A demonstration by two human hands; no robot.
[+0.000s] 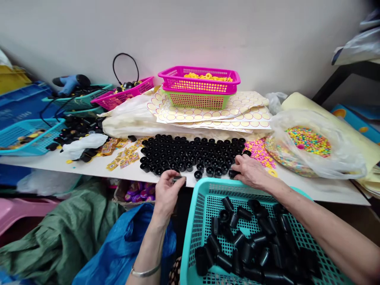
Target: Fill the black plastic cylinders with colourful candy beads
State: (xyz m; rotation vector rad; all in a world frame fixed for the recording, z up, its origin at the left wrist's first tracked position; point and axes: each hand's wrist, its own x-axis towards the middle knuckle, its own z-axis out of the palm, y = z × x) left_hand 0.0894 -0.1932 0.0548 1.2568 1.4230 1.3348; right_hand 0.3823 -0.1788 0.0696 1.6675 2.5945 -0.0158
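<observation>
Many small black plastic tubes (190,152) stand upright in rows on the white table (95,166). My left hand (168,192) is at the table's front edge, fingers closed on one black tube (179,180). My right hand (252,171) rests at the right end of the rows, its fingers closed on another black tube (234,173) lying against the table. Below both hands a turquoise basket (202,221) holds several loose black tubes (252,241) lying on their sides.
Pink and green baskets (198,85) with yellow rings sit on sticker sheets at the back. A clear bag of coloured beads (308,144) lies at right. At left are blue and pink baskets, black parts and small yellow packets (123,156). Green cloth and a blue bag (118,245) lie below.
</observation>
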